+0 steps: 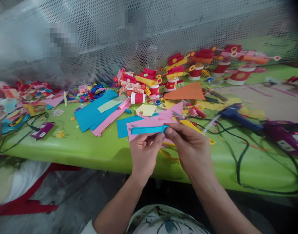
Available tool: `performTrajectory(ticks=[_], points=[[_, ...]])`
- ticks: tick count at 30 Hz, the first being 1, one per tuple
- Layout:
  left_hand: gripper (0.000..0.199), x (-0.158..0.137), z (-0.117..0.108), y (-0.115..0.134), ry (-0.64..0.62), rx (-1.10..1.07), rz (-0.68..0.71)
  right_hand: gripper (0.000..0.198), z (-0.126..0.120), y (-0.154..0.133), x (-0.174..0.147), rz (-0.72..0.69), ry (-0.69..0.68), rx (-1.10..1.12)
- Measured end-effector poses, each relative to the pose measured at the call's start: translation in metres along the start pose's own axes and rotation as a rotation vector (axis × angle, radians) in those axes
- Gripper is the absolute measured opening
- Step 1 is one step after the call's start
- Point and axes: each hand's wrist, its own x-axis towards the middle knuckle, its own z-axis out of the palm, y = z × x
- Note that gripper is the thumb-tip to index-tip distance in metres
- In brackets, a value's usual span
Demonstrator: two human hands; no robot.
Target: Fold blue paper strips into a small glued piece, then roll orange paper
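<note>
A narrow blue paper strip is stretched between my two hands above the table's front part. My left hand pinches it from below, thumb near its right part. With thumb and fingers, my right hand grips the strip's right end, which looks curled or folded over. Behind the strip lies a pink paper sheet, partly hidden by my hands, and a blue sheet shows beside it.
Red paper-cup models line the green table's back. A blue glue gun and its black cable lie right, by a purple power strip. Another purple power strip sits left. A person's clothed leg shows at lower left.
</note>
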Motion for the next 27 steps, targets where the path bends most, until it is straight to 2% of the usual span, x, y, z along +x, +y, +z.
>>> performTrajectory(ticks=[5,9,12,21,27], points=[[0.016,0.0053,0.0003,0.0039,0.015,-0.157,-0.138,0.016,0.0006,-0.0034,0.0004,-0.022,-0.017,-0.046],[0.018,0.0078,0.0011,0.0063,0.046,-0.224,-0.195,0.015,-0.0028,0.0008,0.0002,-0.019,-0.102,-0.024],[0.014,0.0077,0.002,0.0063,0.075,-0.237,-0.205,0.018,-0.0043,0.0038,0.0008,0.027,-0.139,0.042],[0.014,0.0063,0.004,0.0029,0.077,-0.226,-0.157,0.025,-0.0033,0.0048,0.0024,0.086,-0.091,0.084],[0.015,0.0054,0.0038,0.0026,0.059,-0.195,-0.132,0.022,-0.0047,0.0064,0.0039,0.117,-0.113,0.147]])
